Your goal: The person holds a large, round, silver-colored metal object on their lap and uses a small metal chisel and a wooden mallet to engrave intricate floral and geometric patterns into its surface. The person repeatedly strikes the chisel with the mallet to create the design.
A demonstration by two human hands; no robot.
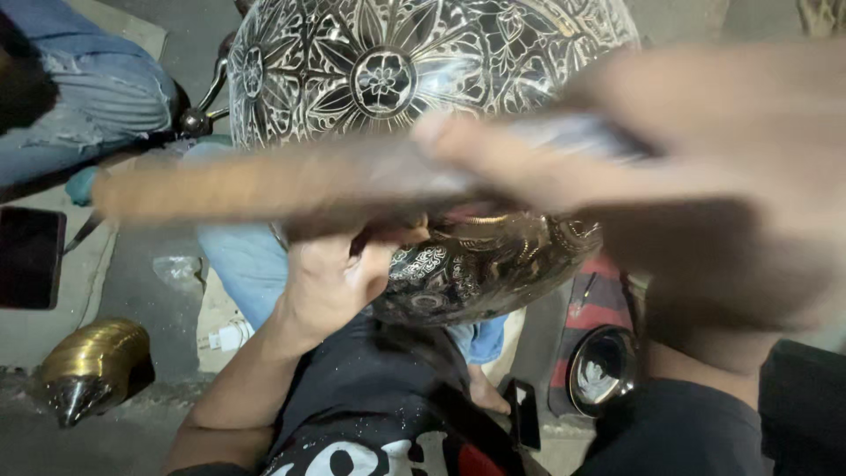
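The engraved metal bowl [388, 79], a large domed vessel cut all over with flower and leaf patterns in silver and dark tones, fills the upper middle of your view and rests tilted against your lap. Everything else is placed from it.

Across its front sweeps your right hand [705, 167], large and motion-blurred. It is closed around a long wooden-handled tool [264, 181] whose shaft stretches leftward across the bowl's lower face; the blur hides the tool's working end.

Below the bowl, your left hand [330, 278] presses up against its underside near the rim. Its fingers are curled onto the metal, steadying the bowl; whether they clasp the edge itself you cannot tell.

To the upper left of the bowl sits another person in torn blue jeans [97, 97], knees toward you.

On the floor, well off to the lower left of the bowl, lies a ribbed brass piece [92, 361] with a dark pointed tip. A dark flat phone [31, 256] lies farther left, at the frame's edge.

Below and right of the bowl, a small round shiny metal dish [604, 370] stands near your knee.
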